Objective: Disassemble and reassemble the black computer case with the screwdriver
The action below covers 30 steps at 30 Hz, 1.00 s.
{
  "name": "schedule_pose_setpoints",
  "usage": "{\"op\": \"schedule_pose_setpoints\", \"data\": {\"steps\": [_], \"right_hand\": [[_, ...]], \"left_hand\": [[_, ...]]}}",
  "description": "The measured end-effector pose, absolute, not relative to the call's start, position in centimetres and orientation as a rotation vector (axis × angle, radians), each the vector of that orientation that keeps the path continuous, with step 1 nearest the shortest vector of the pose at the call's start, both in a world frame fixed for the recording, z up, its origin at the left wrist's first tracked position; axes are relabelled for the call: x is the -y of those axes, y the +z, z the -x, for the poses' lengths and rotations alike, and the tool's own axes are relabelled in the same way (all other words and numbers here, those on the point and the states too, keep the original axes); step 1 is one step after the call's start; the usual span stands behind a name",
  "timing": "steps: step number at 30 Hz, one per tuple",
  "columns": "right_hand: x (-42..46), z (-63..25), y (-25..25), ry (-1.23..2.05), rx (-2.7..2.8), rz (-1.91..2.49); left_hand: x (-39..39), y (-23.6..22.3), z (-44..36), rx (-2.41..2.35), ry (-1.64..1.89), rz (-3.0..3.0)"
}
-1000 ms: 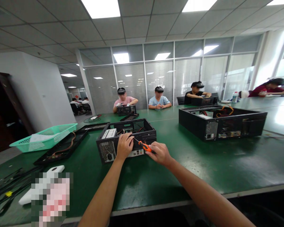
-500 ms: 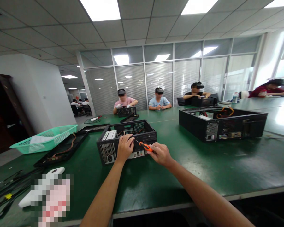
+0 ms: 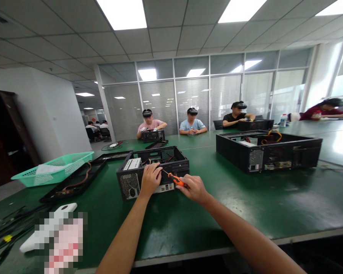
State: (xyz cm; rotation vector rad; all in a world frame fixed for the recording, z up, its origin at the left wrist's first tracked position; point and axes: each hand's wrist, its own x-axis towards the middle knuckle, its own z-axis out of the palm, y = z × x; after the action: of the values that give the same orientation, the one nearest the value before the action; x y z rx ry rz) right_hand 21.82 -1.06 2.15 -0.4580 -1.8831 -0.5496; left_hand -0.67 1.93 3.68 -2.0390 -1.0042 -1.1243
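An open black computer case (image 3: 180, 166) lies on the green table in front of me, its rear side facing me. A silver power supply (image 3: 132, 163) with a label sits at its left corner. My right hand (image 3: 194, 188) is closed round the handle of an orange and black screwdriver (image 3: 176, 179), whose shaft points left at the rear panel. My left hand (image 3: 151, 179) lies over the top rear edge of the case, fingers bent onto it, thumb close to the screwdriver's tip. The exact spot under the tip is hidden by the fingers.
To the right stands another open black case (image 3: 291, 152). A green basket (image 3: 54, 173), a black side panel (image 3: 77, 180), cables (image 3: 11, 232) and a white device (image 3: 53, 226) lie left. Across the table (image 3: 217, 228), people work at cases (image 3: 153, 136).
The screwdriver and right hand have shifted very slightly, while my left hand keeps its place on the case. My view has tilted up a little. A person at the back right has moved.
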Motion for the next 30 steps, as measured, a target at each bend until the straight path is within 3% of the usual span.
{"op": "schedule_pose_setpoints", "data": {"steps": [30], "right_hand": [[1.72,-21.78,2.70,-0.554,1.973,0.421]], "left_hand": [[-2.02,3.67,0.79,1.000,-1.101,2.050]]}}
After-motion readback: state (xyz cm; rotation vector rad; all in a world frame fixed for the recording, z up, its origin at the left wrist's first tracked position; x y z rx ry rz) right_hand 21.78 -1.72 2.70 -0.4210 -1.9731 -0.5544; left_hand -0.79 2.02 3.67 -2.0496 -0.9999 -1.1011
